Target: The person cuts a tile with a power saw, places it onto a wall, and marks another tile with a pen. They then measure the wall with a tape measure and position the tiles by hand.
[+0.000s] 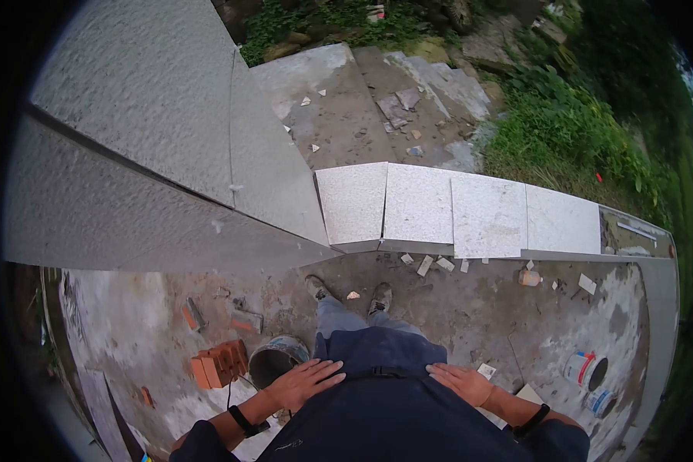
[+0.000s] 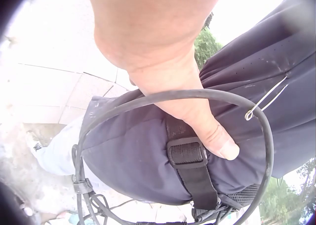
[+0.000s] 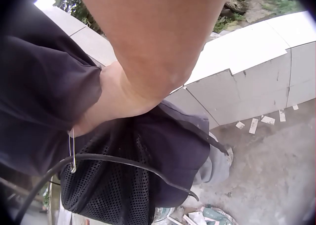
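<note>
My left hand (image 1: 306, 383) rests on the left side of the waist with its fingers spread and fairly straight over the dark clothing. In the left wrist view the left hand (image 2: 182, 104) touches the dark cloth, its thumb beside a black strap buckle (image 2: 187, 153). On the other side of the waist lies my right hand (image 1: 463, 383), fingers extended inward. The right hand (image 3: 116, 96) in the right wrist view presses against dark fabric above a black mesh pouch (image 3: 111, 185); its fingertips are mostly hidden. A dark belt buckle (image 1: 385, 372) sits between the hands.
A low wall topped with pale tiles (image 1: 417, 204) runs ahead of the feet. Orange bricks (image 1: 219, 364) and a bucket (image 1: 266, 362) stand at the left, white buckets (image 1: 585, 371) at the right. Tile scraps (image 1: 425, 266) lie by the wall. A tall tiled wall (image 1: 162, 100) rises at the left.
</note>
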The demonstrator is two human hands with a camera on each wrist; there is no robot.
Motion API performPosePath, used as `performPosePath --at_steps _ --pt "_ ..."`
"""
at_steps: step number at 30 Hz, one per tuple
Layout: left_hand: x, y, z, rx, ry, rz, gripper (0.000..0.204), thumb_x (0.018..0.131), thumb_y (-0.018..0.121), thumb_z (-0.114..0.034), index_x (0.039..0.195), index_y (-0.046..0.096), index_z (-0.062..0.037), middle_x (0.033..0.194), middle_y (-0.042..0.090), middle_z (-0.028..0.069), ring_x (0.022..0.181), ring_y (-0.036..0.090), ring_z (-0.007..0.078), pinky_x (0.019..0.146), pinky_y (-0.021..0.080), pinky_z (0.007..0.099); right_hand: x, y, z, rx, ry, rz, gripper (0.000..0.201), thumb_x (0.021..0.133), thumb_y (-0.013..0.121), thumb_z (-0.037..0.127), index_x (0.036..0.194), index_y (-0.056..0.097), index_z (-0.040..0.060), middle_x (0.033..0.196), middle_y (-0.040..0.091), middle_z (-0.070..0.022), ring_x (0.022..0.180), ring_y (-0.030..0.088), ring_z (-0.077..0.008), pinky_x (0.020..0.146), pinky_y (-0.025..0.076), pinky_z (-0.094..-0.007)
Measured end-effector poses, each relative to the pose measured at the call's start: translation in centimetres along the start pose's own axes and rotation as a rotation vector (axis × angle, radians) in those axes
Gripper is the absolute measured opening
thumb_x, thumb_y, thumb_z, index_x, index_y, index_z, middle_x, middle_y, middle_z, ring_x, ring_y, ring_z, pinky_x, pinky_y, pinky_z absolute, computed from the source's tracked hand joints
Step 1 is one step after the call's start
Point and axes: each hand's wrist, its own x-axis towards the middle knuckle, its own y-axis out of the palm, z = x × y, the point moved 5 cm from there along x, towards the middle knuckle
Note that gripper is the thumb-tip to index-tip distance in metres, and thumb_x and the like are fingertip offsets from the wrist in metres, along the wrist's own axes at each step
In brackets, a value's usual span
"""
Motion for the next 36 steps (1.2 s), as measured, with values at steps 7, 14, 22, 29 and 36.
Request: performPosePath --at_steps 7,14,22,29,36 --pt "-0.1 0.1 -0.3 0.002 -0.013 -0.014 0.073 0.087 0.056 -0.034 0.151 0.03 -0.0085 0.156 0.027 0.0192 0.142 0.033 0.034 0.117 0.024 0.0465 0.0 0.3 -0.3 -0.035 -0.031 0.018 0.052 0.087 0.052 0.017 0.135 0.045 -0.0023 0.145 0.046 -0.0176 0.126 0.052 -0.0316 0.097 0.05 -0.0382" --pt "-0.2 0.4 0.2 0.0 0.001 -0.014 0.083 0.082 0.06 -0.033 0.154 0.025 -0.0108 0.157 0.026 0.0183 0.142 0.033 0.0337 0.117 0.024 0.0462 0.1 0.0 0.1 -0.022 -0.047 -0.034 0.05 0.085 0.054 0.016 0.131 0.049 -0.0045 0.139 0.051 -0.0192 0.122 0.056 -0.0331 0.094 0.052 -0.0399" --pt "0.0 0.9 0.6 -0.005 0.013 0.016 0.09 0.077 0.064 -0.027 0.155 0.022 -0.0135 0.158 0.024 0.0174 0.141 0.034 0.0333 0.117 0.024 0.0465 -0.3 0.3 0.3 -0.016 -0.027 -0.035 0.051 0.084 0.056 0.017 0.129 0.05 -0.0051 0.137 0.053 -0.0198 0.121 0.056 -0.034 0.093 0.053 -0.0406" --pt "0.0 0.9 0.5 0.01 0.002 0.029 0.091 0.076 0.064 -0.024 0.155 0.021 -0.0139 0.158 0.025 0.0173 0.142 0.033 0.0328 0.117 0.023 0.0461 -0.3 0.4 0.1 0.003 -0.024 -0.044 0.052 0.084 0.056 0.019 0.131 0.049 -0.0035 0.139 0.051 -0.0194 0.121 0.056 -0.0341 0.095 0.052 -0.0404" --pt "0.1 0.8 0.4 0.009 -0.005 0.014 0.089 0.077 0.063 -0.023 0.155 0.021 -0.0141 0.157 0.026 0.017 0.142 0.033 0.0321 0.117 0.023 0.0453 -0.2 0.0 0.1 -0.007 -0.021 -0.047 0.052 0.084 0.056 0.019 0.131 0.049 -0.0035 0.138 0.052 -0.0191 0.121 0.056 -0.0335 0.095 0.052 -0.0398"
